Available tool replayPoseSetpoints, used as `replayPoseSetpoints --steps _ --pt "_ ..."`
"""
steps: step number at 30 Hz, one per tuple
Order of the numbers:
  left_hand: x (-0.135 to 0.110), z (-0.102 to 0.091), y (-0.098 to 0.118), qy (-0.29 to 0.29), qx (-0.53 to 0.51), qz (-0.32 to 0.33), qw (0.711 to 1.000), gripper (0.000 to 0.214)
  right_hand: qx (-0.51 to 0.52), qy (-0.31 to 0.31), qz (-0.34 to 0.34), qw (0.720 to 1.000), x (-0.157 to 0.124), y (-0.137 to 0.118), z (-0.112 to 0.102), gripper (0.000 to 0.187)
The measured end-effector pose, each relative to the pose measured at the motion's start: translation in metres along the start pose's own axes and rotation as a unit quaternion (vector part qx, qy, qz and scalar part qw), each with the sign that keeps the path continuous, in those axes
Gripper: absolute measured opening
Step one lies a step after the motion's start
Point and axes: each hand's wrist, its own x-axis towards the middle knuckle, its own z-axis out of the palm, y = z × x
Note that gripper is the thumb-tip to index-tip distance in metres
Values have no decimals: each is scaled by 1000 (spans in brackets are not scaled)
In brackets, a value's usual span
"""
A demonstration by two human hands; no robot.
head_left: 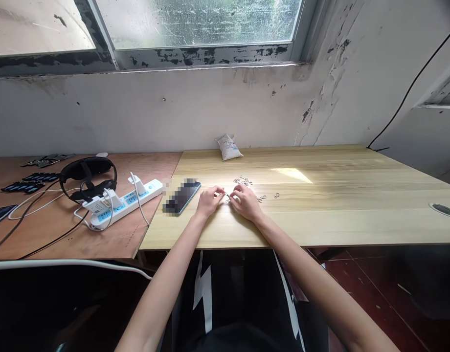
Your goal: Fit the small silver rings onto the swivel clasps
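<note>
Wooden tabletop point(338, 215), metal piece point(227, 196) between left hand point(209, 200) and right hand point(246, 201), in both fingertip pinches

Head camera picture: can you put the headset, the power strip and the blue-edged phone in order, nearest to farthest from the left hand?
From the left hand:
1. Blue-edged phone: just to its left, on the pale table
2. Power strip: farther left, on the brown table
3. Headset: left again, farther back

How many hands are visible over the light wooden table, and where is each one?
2. The left hand is left of the loose metal pieces; the right hand is beside it, their fingertips close together. No hand seems hidden.
</note>
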Motion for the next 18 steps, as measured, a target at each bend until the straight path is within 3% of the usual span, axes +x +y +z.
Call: replayPoseSetpoints --steps 10,18 --pt "1 -1 -4 19 64 42 997 4 -91 16 -47 995 -2 3 3 20" --pt "0 -2 -5 23 60 27 998 3 -89 6 -65 994 -3 5 2 21"
